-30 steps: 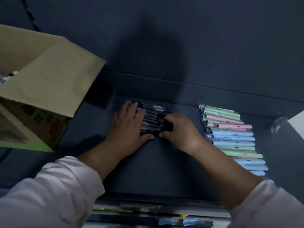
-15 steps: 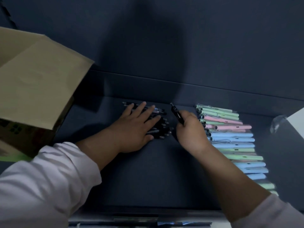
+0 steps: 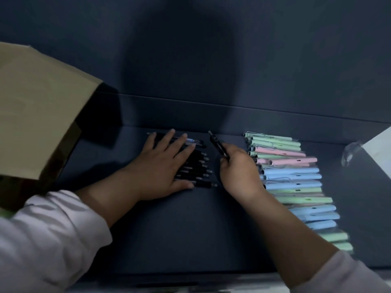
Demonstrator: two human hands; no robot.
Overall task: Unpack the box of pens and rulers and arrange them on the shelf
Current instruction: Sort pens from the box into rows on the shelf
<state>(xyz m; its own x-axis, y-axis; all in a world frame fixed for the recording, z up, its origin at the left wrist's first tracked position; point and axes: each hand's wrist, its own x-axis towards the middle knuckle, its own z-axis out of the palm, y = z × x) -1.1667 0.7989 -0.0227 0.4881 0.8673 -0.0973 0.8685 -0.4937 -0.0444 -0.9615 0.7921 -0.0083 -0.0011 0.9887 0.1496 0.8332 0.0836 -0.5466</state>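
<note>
A row of several black pens (image 3: 198, 168) lies side by side on the dark shelf (image 3: 190, 225). My left hand (image 3: 163, 166) rests flat on their left part with fingers spread. My right hand (image 3: 239, 170) pinches a single black pen (image 3: 218, 145), lifted and angled up toward the back wall, just right of the row. Further right, a long row of pastel green, pink and blue pens (image 3: 294, 182) lies on the shelf; my right wrist covers its left ends.
An open cardboard box (image 3: 40, 115) stands at the left, its flap reaching over the shelf. The shelf's dark back wall (image 3: 211, 60) rises behind the pens. A pale object (image 3: 378, 144) sits at the right edge.
My right hand left the pile, lifted one black pen clear and holds it angled beside the row. My left hand spread its fingers over the black pens. The view shifted right.
</note>
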